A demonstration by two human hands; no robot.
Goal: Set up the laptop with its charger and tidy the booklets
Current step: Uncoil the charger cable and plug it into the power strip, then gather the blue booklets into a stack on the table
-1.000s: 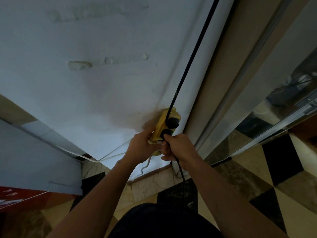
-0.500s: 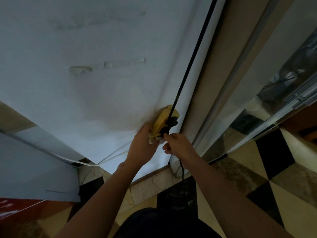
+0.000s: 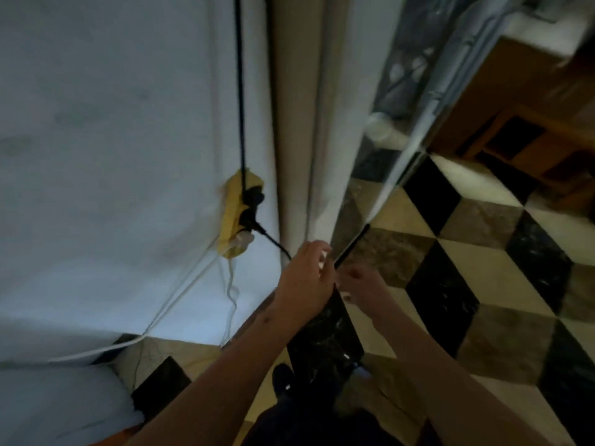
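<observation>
1. Head view: black charger plug [image 3: 249, 217] seated in yellow wall power strip [image 3: 236, 217], left of both hands.
2. Thin black charger cable [image 3: 273, 241] is light and limp; grip the plug body, not the cord.
3. Left hand [image 3: 306, 278], right hand [image 3: 360, 281]: blurred, finger state unclear.

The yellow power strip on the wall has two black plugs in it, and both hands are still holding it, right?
Not quite. The yellow power strip does have two black plugs, but the head view shows both the left hand and right hand off it, down near the floor.

Dim, bluish indoor light; heavy motion blur throughout, wide-angle bending at the edges.
</observation>
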